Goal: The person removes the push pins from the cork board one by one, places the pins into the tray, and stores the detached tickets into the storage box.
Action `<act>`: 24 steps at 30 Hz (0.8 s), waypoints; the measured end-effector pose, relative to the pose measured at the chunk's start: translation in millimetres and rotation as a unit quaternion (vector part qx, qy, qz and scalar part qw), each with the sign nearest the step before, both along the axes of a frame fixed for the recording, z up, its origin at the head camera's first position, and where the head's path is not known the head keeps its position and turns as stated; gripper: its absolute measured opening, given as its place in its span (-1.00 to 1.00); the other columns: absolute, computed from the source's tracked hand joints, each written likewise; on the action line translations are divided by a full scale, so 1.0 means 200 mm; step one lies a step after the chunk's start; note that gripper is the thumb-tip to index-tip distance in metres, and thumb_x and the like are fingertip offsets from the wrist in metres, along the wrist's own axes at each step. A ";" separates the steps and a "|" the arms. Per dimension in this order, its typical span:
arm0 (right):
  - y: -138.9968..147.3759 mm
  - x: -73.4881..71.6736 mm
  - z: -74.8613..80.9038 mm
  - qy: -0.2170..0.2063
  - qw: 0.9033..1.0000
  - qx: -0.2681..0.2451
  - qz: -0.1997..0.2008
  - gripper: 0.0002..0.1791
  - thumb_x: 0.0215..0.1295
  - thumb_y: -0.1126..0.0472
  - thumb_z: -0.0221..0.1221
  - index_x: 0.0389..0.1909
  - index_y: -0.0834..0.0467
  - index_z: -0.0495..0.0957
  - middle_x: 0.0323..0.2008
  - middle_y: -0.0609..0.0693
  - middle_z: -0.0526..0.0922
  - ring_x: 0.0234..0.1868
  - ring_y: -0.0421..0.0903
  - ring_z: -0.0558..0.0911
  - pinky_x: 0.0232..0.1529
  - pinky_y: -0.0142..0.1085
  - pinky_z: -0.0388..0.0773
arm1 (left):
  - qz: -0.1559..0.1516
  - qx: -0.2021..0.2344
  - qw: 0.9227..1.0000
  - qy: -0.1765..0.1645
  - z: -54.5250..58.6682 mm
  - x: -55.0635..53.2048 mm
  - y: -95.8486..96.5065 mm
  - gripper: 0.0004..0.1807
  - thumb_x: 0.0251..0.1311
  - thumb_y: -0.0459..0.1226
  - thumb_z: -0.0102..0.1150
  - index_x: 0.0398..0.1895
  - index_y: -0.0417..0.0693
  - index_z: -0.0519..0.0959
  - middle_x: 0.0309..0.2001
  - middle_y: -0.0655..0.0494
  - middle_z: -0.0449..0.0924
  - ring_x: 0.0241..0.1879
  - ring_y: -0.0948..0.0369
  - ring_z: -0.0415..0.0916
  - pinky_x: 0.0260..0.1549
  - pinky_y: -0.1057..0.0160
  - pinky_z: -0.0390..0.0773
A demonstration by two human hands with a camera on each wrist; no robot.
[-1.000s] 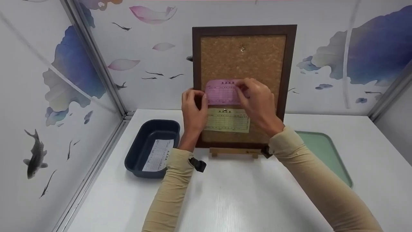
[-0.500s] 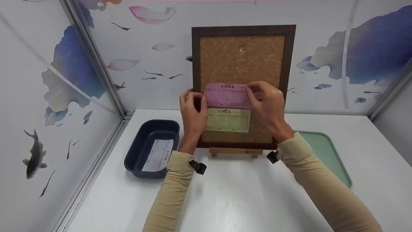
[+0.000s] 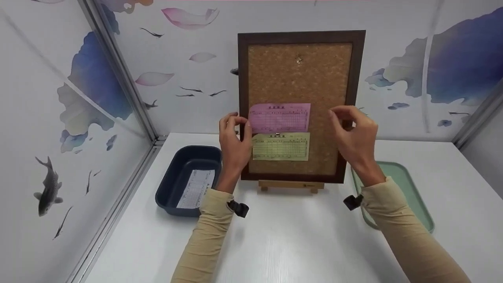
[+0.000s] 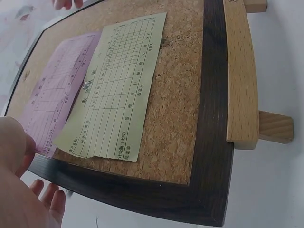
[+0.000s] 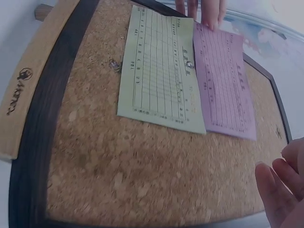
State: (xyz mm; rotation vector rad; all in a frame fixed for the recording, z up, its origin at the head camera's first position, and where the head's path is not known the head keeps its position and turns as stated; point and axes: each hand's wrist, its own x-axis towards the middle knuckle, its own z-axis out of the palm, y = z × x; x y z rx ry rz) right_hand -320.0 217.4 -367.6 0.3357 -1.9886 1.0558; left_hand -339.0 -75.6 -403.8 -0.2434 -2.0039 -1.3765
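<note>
A framed corkboard stands upright on a small wooden easel. On its lower half, a pink paper slip lies flat just above a yellow-green paper slip. A metallic pin sits at the green slip's top edge, where the two slips meet. My left hand grips the frame's left side, its thumb pressing the pink slip's left end and its fingers behind the frame. My right hand hovers off the board's right side, fingers loosely bent, holding nothing visible.
To the left, a dark blue bin holds a white printed slip. A pale green tray lies at the right, partly behind my right forearm. Some metallic pins are on the upper cork.
The right hand lets go of the pink slip's right end and moves off to the right. The slip has come down slightly to lie just above the green one. My left hand stays at the edge.
</note>
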 end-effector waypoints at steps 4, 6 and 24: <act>0.09 0.04 -0.03 -0.007 1.000 -0.025 -0.015 -0.81 0.49 0.13 0.38 -0.01 0.13 0.80 -0.14 0.01 0.85 -0.18 -0.43 0.68 -0.28 -0.64 0.56 | -0.004 0.001 1.000 0.010 -0.01 0.01 -0.02 -0.88 0.57 -0.28 0.21 -0.06 -0.17 0.64 0.36 -0.25 0.48 0.42 -0.03 0.45 0.20 -0.04 0.65; 0.13 0.07 -0.05 -0.012 0.999 -0.044 -0.016 -0.81 0.49 0.16 0.38 -0.01 0.15 0.80 -0.13 0.05 0.85 -0.19 -0.46 0.70 -0.31 -0.64 0.58 | -0.003 0.006 1.000 0.011 -0.02 0.02 -0.03 -0.87 0.57 -0.27 0.21 -0.04 -0.17 0.64 0.35 -0.23 0.50 0.39 -0.02 0.48 0.15 -0.02 0.66; 0.40 0.27 -0.23 -0.075 0.993 -0.067 -0.056 -0.83 0.46 0.30 0.36 -0.03 0.29 0.77 -0.21 0.02 0.80 -0.25 -0.44 0.69 -0.35 -0.66 0.58 | 0.023 0.057 0.998 0.019 -0.09 0.09 -0.08 -0.84 0.55 -0.25 0.24 0.03 -0.13 0.66 0.26 -0.08 0.61 0.19 0.08 0.61 0.07 0.05 0.67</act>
